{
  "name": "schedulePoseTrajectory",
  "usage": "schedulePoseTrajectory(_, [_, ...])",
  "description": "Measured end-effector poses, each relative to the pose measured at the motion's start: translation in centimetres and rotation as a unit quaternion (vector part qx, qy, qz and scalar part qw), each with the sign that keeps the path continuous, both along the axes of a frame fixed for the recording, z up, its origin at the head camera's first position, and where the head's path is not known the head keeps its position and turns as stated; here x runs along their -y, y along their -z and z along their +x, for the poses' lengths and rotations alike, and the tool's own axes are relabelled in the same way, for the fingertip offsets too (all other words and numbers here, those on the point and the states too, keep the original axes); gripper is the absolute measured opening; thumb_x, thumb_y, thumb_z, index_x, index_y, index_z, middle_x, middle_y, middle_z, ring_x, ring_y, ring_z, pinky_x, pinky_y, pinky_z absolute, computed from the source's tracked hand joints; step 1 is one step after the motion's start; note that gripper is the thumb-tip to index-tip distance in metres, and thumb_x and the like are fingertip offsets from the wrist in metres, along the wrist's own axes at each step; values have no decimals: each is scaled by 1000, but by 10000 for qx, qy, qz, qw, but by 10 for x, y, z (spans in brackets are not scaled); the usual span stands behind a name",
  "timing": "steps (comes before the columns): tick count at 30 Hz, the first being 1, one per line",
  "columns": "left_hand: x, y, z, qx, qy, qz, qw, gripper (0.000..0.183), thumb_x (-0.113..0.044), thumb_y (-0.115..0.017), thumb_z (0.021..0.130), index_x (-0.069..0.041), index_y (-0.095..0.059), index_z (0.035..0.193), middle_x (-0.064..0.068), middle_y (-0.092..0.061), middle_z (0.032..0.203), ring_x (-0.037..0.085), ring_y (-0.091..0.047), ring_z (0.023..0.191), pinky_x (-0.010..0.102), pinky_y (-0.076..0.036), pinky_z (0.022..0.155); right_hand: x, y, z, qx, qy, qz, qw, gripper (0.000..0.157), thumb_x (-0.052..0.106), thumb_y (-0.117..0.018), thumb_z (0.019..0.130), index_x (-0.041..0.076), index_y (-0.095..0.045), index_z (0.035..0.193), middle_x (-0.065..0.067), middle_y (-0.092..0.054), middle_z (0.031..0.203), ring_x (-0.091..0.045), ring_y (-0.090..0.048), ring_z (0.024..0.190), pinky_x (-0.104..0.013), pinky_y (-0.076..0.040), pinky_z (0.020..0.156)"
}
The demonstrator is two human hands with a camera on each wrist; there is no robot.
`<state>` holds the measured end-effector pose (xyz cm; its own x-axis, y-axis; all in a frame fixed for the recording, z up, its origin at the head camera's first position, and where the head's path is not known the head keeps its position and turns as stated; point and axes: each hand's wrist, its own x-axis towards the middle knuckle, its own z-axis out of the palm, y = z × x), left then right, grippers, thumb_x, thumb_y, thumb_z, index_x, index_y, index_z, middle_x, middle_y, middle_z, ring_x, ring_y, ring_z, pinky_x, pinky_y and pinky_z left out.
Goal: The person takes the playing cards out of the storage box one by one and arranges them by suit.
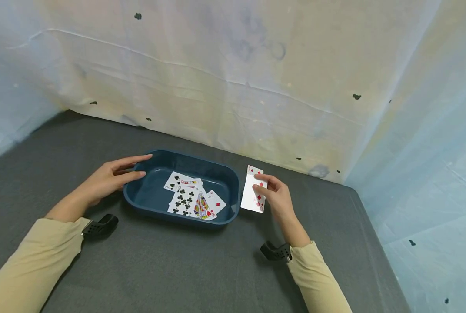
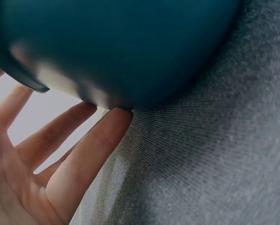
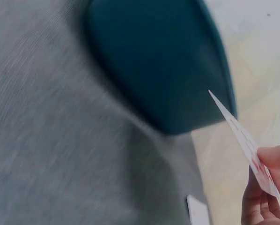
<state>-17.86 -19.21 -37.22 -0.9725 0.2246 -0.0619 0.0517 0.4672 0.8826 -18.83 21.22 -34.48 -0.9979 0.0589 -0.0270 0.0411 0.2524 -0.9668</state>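
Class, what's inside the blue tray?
The blue tray holds overlapping face-up playing cards, including a club card, spade card, diamond card and court cards. Overlapped portions, and any cards fully underneath, are hidden.

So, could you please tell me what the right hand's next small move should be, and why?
Probably a short shift to the left, bringing the pinched card over the tray: the right hand holds it just outside the tray's right end, the left hand touches the opposite end, and several loose cards lie inside.
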Motion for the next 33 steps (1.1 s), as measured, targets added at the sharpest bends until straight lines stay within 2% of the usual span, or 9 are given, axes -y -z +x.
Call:
schedulePoseTrajectory(4, [0,-1,1,6,-17,-23,10000,62,-44,-55,95,-24,-34,150,17,-22,157,42,-39,127,40,-45,83,-7,10,-1,102,-32,204,9997,31,0,-68,85,1,-66,116,-4,-66,97,-11,-57,79,-22,-47,70])
schedulePoseTrajectory(8, [0,-2,1,14,2,14,10000,61,-44,-55,96,-24,-34,150,17,-22,157,41,-39,127,37,-44,81,-13,20,-4,290,-157,491,9982,31,0,-68,84,1,-66,116,-8,-68,97,-10,-59,79,-21,-49,70])
schedulePoseTrajectory(15, [1,-2,1,-4,29,9,10000,63,-46,-55,95,-24,-34,150,17,-23,157,42,-39,127,38,-45,81,-20,32,-5,361,-189,1319,9904,30,5,-71,83,6,-68,113,-10,-66,99,-11,-54,76,-22,-45,67])
schedulePoseTrajectory(20, [1,-2,2,-6,30,-21,10000,62,-44,-55,96,-24,-34,150,17,-23,157,43,-38,128,38,-44,81,-21,36,-6,26,-320,2192,9752,29,6,-73,82,5,-69,111,-11,-63,96,-15,-48,77,-25,-40,66])
schedulePoseTrajectory(23, [1,-2,2,-19,36,-16,10000,62,-44,-55,96,-24,-34,150,16,-23,157,43,-38,129,37,-43,80,-19,36,-6,-123,-297,2717,9618,29,8,-75,81,5,-68,109,-12,-61,98,-18,-54,80,-26,-44,68])
schedulePoseTrajectory(25, [1,-2,2,-17,39,-3,10000,62,-45,-55,95,-24,-33,150,16,-23,157,43,-37,129,40,-44,82,-18,35,-5,-219,-271,2968,9543,29,9,-76,81,4,-68,109,-14,-58,100,-20,-58,82,-28,-49,70])
schedulePoseTrajectory(30, [1,-2,2,27,37,1,10000,63,-45,-55,96,-24,-33,150,16,-21,158,46,-33,132,51,-43,89,-16,33,-4,-340,-227,3169,9476,29,8,-76,81,0,-68,107,-18,-55,105,-25,-62,88,-35,-53,74])
schedulePoseTrajectory(33, [1,-2,1,46,40,29,10000,63,-45,-55,96,-25,-33,150,16,-20,158,46,-33,132,52,-43,89,-16,33,-4,-398,-161,3230,9454,30,9,-77,79,-1,-68,106,-19,-55,107,-29,-60,94,-39,-53,79])
